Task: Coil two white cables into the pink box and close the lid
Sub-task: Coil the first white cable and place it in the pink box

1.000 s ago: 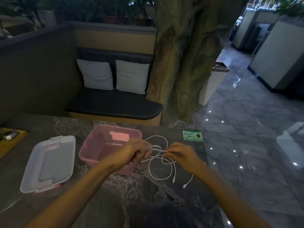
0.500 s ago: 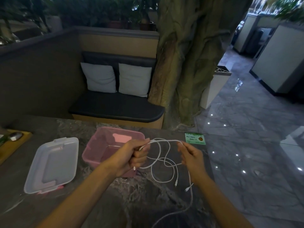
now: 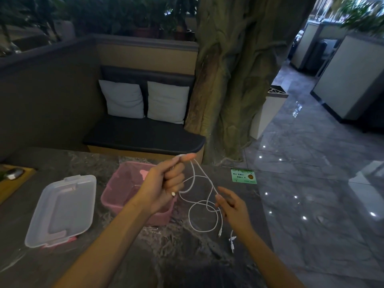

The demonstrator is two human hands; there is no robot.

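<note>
Head view, indoor seating area beside a large tree trunk (image 3: 234,75): a person works a white cable (image 3: 204,206) above a dark marble table (image 3: 116,254), the left hand (image 3: 166,183) raised and curled round a gathered bunch of strands, thumb pressed on top where the cable bends over the fist, one small plug end poking out below the fingers. The right hand (image 3: 232,206) sits lower and to the right with fingers loosely spread, its fingertips pinching or just touching a strand running down from the left hand; which of the two cannot be told. Loose loops hang and lie on the table between the hands, and connector ends rest on the stone near the right wrist; whether this is one cable or both tangled together is unclear. The pink box (image 3: 128,183) stands open just behind the left hand, no cable visible inside it, and its clear lid (image 3: 62,208) lies flat on the table to the left, well apart from the hands. By the look of it the cable is light, thin and limp, likely to spring out of a coil unless pinched where the loops cross; the plug ends seem the stiffest places to take hold. A small green card (image 3: 243,176) on the table's far right edge bears printed characters and a round picture, too small to read. No brand shows on box, lid or cable.
</note>
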